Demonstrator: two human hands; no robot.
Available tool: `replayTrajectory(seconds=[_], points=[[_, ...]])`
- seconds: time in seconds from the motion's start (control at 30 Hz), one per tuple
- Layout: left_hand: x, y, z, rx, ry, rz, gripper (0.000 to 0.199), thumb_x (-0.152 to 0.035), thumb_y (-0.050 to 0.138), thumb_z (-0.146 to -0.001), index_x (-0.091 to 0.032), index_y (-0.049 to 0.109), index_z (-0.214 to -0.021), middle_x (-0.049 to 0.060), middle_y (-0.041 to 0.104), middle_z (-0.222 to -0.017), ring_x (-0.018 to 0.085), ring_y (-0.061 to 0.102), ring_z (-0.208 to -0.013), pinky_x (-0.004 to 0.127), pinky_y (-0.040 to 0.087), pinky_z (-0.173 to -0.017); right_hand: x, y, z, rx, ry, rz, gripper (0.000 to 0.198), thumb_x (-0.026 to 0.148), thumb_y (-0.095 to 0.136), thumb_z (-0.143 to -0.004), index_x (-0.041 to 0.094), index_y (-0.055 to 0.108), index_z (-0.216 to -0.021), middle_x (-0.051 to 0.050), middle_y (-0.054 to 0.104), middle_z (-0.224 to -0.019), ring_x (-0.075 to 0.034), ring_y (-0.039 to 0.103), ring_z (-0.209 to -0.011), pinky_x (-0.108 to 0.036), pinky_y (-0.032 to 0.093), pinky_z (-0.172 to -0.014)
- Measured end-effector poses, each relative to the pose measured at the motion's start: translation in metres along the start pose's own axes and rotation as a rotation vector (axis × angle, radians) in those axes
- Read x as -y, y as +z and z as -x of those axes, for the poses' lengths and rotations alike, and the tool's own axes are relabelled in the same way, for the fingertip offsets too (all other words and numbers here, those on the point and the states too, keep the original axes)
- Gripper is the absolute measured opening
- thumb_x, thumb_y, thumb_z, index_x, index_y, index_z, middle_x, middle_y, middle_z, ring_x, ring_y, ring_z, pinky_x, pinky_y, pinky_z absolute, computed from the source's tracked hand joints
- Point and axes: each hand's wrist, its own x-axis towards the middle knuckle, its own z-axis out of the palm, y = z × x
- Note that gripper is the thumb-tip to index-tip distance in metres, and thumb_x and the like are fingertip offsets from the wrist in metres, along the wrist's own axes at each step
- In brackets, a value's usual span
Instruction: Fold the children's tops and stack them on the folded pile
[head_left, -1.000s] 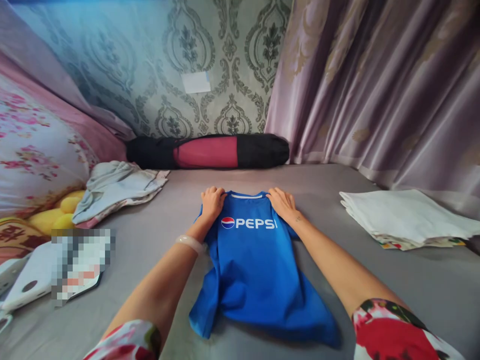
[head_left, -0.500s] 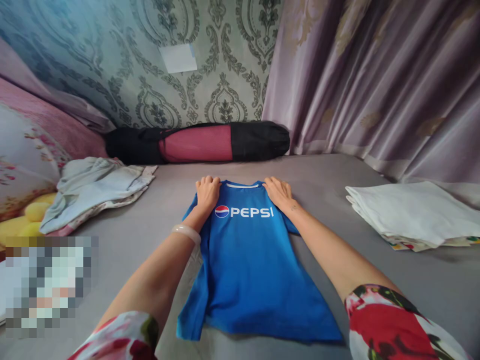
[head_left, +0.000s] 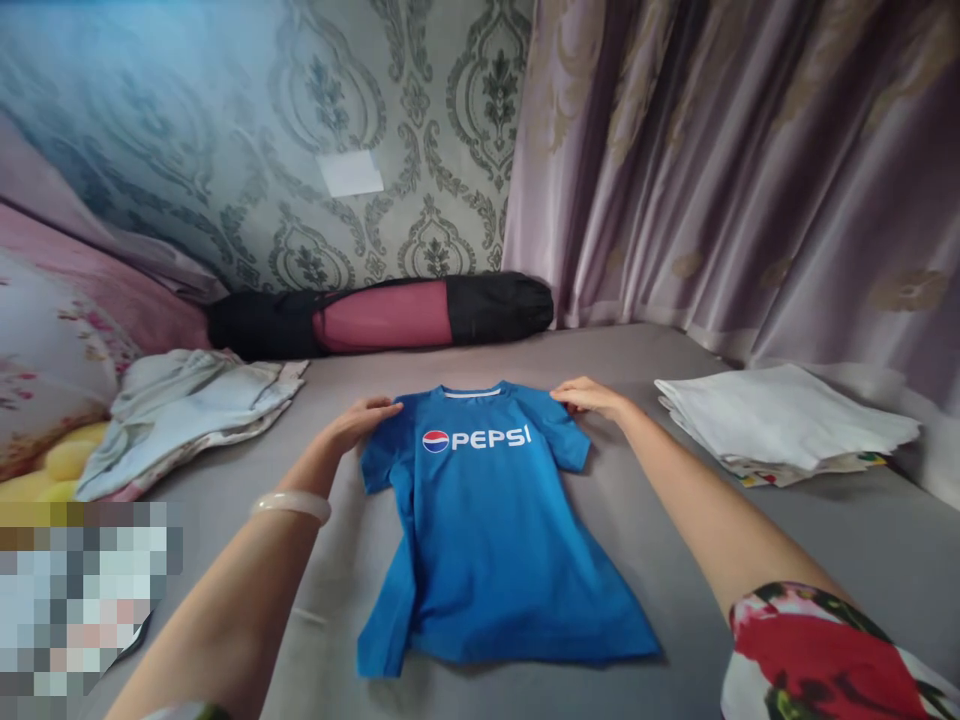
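A blue T-shirt point(head_left: 495, 540) with a white PEPSI print lies flat, its collar pointing away from me. My left hand point(head_left: 366, 418) is closed at the shirt's left shoulder, thumb and fingers pinching the top of the sleeve. At the opposite shoulder, my right hand point(head_left: 589, 397) pinches the upper edge of the right sleeve. Both short sleeves are spread outward. Along the shirt's left side the cloth is folded, and a flap sticks out at the lower left corner.
The shirt rests on a grey bed sheet point(head_left: 720, 580). Folded white cloths point(head_left: 787, 415) are on the right, and a pale garment pile point(head_left: 195, 405) lies left by a floral pillow point(head_left: 52, 330). A long black and pink bag point(head_left: 382, 318) runs along the wall.
My hands have moved apart from beside the collar to the outer shoulders. The sleeves now lie more spread out. The camera view has tilted up slightly.
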Motion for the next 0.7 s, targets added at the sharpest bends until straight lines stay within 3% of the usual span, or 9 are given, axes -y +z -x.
replayTrajectory(seconds=[0.1,0.2,0.27,0.37,0.5,0.57,0.7], points=[[-0.005,0.012,0.009,-0.003,0.03,0.125,0.053,-0.057,0.081,-0.048,-0.019,0.059,-0.078,-0.001,0.062,-0.065,0.016,0.058,-0.06,0.024,0.044,-0.053,0.003,0.008,0.002,-0.08,-0.065,0.02,0.02,0.029,0.072,-0.067,0.017,0.058,-0.059,0.006,0.05,-0.051,-0.009,0.043,-0.05,-0.021,0.031,-0.05],[-0.01,0.023,0.008,-0.113,0.074,0.113,0.045,-0.048,0.079,-0.054,-0.021,0.047,-0.071,-0.007,0.05,-0.054,0.011,0.049,-0.048,0.021,0.038,-0.047,0.007,0.019,-0.001,-0.198,-0.098,0.056,0.02,0.025,0.068,-0.065,0.019,0.051,-0.056,0.008,0.043,-0.049,-0.009,0.04,-0.051,-0.022,0.03,-0.051],[-0.011,0.025,0.003,-0.203,0.122,0.016,0.038,-0.042,0.075,-0.06,-0.021,0.045,-0.07,-0.008,0.046,-0.053,0.01,0.048,-0.049,0.02,0.036,-0.047,0.009,0.024,-0.003,-0.28,-0.123,0.091,0.017,0.025,0.064,-0.067,0.02,0.05,-0.059,0.007,0.046,-0.053,-0.011,0.044,-0.056,-0.022,0.033,-0.055],[-0.01,0.022,-0.003,-0.275,0.164,-0.246,0.029,-0.039,0.072,-0.064,-0.02,0.053,-0.075,-0.003,0.056,-0.063,0.016,0.057,-0.065,0.023,0.041,-0.056,0.01,0.027,0.0,-0.34,-0.161,0.154,0.012,0.027,0.063,-0.071,0.021,0.054,-0.067,0.003,0.057,-0.065,-0.014,0.052,-0.067,-0.023,0.037,-0.063],[-0.009,0.006,-0.002,-0.269,0.083,-0.463,0.034,-0.05,0.074,-0.062,-0.02,0.063,-0.076,0.004,0.067,-0.075,0.026,0.063,-0.086,0.028,0.044,-0.066,0.009,0.017,0.006,-0.29,-0.181,0.402,0.016,0.036,0.065,-0.076,0.022,0.063,-0.084,-0.003,0.068,-0.086,-0.02,0.06,-0.085,-0.028,0.041,-0.073],[-0.007,-0.007,0.0,-0.198,0.029,-0.439,0.039,-0.057,0.074,-0.06,-0.02,0.065,-0.071,0.005,0.068,-0.074,0.027,0.064,-0.086,0.028,0.044,-0.067,0.008,0.007,0.007,-0.222,-0.152,0.473,0.02,0.041,0.063,-0.077,0.021,0.065,-0.078,-0.005,0.069,-0.086,-0.022,0.061,-0.088,-0.029,0.041,-0.075],[0.001,-0.032,0.007,-0.118,-0.088,-0.366,0.05,-0.064,0.073,-0.055,-0.018,0.069,-0.073,0.009,0.071,-0.08,0.027,0.064,-0.085,0.027,0.044,-0.065,0.003,-0.014,0.007,-0.005,-0.1,0.254,0.027,0.035,0.053,-0.08,0.019,0.06,-0.059,-0.001,0.062,-0.066,-0.017,0.057,-0.073,-0.025,0.039,-0.065]])
